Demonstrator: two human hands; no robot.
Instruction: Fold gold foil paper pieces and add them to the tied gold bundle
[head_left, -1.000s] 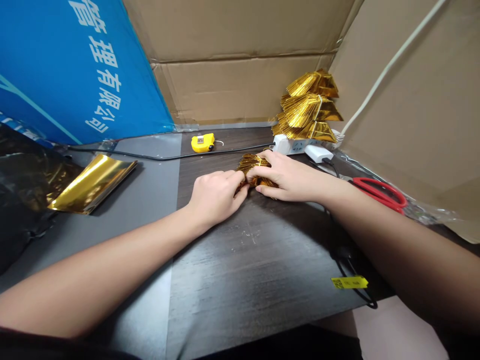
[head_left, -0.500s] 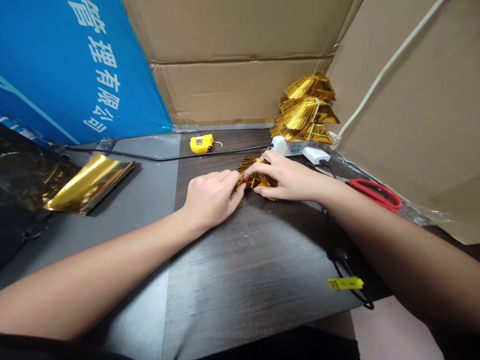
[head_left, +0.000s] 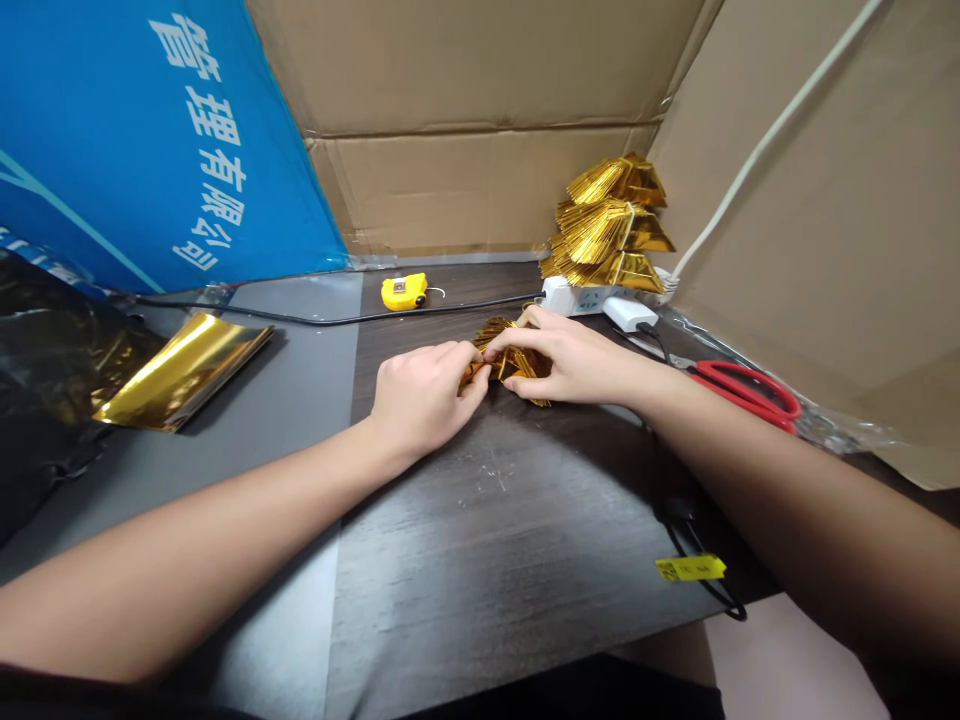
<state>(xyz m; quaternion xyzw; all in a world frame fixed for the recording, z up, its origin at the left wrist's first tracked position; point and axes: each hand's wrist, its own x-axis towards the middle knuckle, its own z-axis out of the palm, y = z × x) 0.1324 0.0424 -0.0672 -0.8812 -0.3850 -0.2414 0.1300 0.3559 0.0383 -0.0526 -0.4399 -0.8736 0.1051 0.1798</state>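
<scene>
A bundle of pleated gold foil [head_left: 531, 364] lies on the dark table, partly hidden under my fingers. My left hand [head_left: 426, 393] is closed in a pinch on the bundle's left end. From the right, my right hand [head_left: 566, 352] curls over the foil, its fingers and thumb gripping it. Further back stand several gold foil fans [head_left: 611, 225], stacked and tied with thin pale bands. Flat gold foil sheets [head_left: 187, 370] lie to the left of my left hand.
A yellow tape measure [head_left: 404, 291] sits beside a black cable [head_left: 322, 322]. Behind my right hand is a white power strip [head_left: 589, 298] with plugs. Red-handled scissors [head_left: 746, 390] lie near my right forearm. Cardboard panels [head_left: 465, 190] and a blue board [head_left: 112, 120] enclose the back.
My hands stay on the foil bundle with only slight finger shifts. The whole view has moved a little.
</scene>
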